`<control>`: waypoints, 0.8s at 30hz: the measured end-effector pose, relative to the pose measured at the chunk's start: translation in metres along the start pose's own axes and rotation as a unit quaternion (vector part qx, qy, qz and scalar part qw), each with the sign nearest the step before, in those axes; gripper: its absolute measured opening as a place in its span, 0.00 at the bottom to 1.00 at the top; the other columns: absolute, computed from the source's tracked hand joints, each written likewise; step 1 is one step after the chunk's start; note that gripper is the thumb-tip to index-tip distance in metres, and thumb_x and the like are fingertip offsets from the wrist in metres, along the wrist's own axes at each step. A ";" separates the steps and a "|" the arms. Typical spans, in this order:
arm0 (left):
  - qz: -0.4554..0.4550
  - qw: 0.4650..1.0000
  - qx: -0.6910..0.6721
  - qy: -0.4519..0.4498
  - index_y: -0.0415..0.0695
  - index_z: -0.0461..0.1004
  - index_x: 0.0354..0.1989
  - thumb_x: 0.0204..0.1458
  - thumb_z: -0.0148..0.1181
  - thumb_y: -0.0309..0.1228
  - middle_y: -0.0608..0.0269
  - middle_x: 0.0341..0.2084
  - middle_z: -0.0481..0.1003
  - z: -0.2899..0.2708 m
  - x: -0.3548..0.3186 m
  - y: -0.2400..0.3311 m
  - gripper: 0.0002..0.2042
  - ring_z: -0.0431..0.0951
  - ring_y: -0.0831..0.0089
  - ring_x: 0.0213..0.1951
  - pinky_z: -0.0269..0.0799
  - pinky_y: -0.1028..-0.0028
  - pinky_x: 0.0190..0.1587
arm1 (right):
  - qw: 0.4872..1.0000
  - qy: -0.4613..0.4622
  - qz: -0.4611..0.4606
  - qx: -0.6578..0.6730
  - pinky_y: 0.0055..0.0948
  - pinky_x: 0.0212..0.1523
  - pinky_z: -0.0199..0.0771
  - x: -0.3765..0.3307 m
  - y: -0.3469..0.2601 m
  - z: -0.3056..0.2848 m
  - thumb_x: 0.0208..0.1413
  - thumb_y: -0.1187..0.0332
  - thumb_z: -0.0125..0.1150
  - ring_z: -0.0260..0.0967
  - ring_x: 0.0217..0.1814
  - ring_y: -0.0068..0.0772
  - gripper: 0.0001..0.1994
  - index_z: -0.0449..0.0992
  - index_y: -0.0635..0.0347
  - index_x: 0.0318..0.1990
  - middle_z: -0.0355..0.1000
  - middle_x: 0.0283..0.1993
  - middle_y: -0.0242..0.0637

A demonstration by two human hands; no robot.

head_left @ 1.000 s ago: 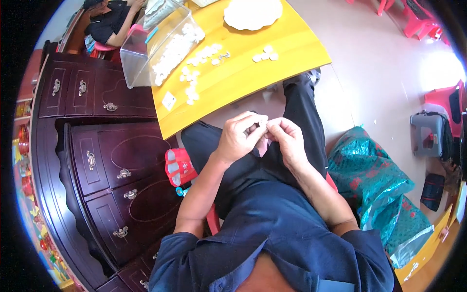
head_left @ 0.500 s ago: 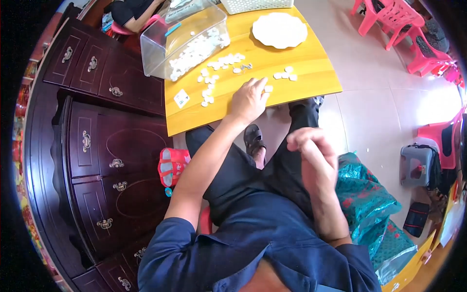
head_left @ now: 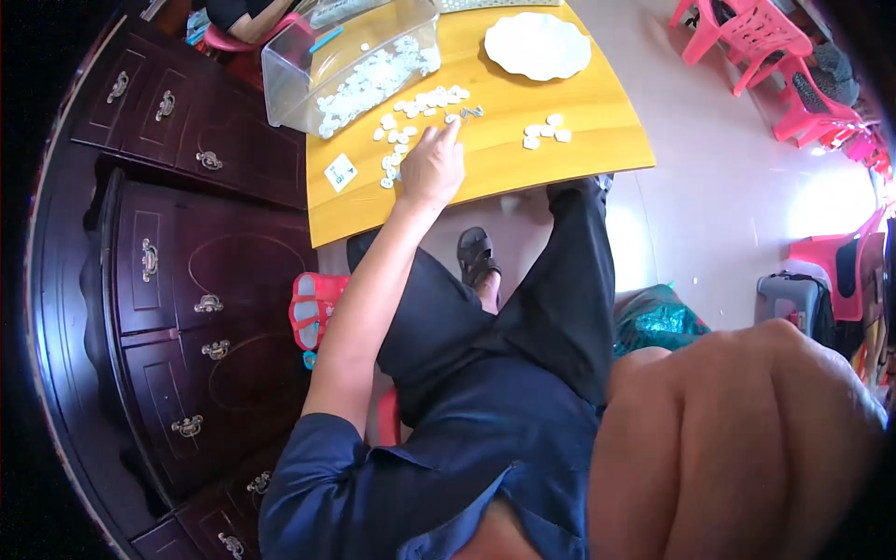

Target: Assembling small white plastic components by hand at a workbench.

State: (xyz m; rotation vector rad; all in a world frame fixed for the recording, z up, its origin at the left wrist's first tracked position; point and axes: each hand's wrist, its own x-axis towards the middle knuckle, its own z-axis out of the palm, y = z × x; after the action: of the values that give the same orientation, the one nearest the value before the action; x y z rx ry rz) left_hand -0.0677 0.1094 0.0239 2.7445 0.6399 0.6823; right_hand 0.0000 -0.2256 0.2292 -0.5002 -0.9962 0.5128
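Observation:
My left hand point(head_left: 434, 170) reaches over the wooden table, its index finger stretched out onto a small white piece point(head_left: 452, 119). Right beside that fingertip lie a few thin grey metal bits point(head_left: 472, 112). More small white round pieces point(head_left: 439, 96) form a loose curve to the left of the hand. Several others make a cluster point(head_left: 547, 131) on the table's right side. Very close to the camera, my right hand point(head_left: 728, 439) looms large with its fingers curled closed; whatever it may hold is hidden.
A clear plastic bin point(head_left: 350, 75) heaped with white pieces stands at the far left, a white scalloped plate point(head_left: 538, 47) at the far right. A square card point(head_left: 341, 173) lies near the left edge. Dark drawers point(head_left: 210, 252) flank the left; pink chairs point(head_left: 747, 37) stand farther right.
My left hand moved left and its index finger came to a piece beside the metal bits. The lone piece near it now sits with the right cluster. My right hand rose toward the camera.

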 end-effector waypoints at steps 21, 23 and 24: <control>0.069 0.996 -0.026 0.039 0.45 0.72 0.29 0.57 0.56 0.32 0.57 0.28 0.75 0.005 -0.007 0.007 0.06 0.80 0.53 0.30 0.77 0.58 0.31 | 0.976 0.011 0.169 0.135 0.28 0.26 0.67 0.051 0.044 0.071 0.61 0.70 0.58 0.66 0.22 0.29 0.06 0.71 0.57 0.32 0.70 0.28 0.33; 0.049 0.998 -0.006 0.047 0.43 0.70 0.31 0.58 0.55 0.31 0.54 0.28 0.75 0.000 -0.019 -0.007 0.06 0.80 0.53 0.30 0.78 0.58 0.31 | 0.963 0.195 0.187 0.023 0.23 0.28 0.62 0.036 0.090 0.065 0.61 0.70 0.61 0.62 0.25 0.23 0.07 0.72 0.63 0.34 0.67 0.27 0.30; 0.041 0.998 0.012 0.036 0.42 0.70 0.32 0.59 0.54 0.31 0.53 0.28 0.74 0.000 -0.021 -0.007 0.06 0.80 0.52 0.30 0.78 0.58 0.32 | 0.958 0.202 0.203 -0.018 0.22 0.30 0.62 0.036 0.111 0.052 0.62 0.70 0.61 0.62 0.26 0.20 0.06 0.74 0.62 0.36 0.67 0.28 0.28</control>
State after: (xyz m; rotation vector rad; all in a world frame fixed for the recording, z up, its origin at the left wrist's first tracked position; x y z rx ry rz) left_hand -0.0871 0.1055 0.0131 2.7917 0.5575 0.8004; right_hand -0.0490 -0.1091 0.2084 -0.8140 -0.5093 0.7239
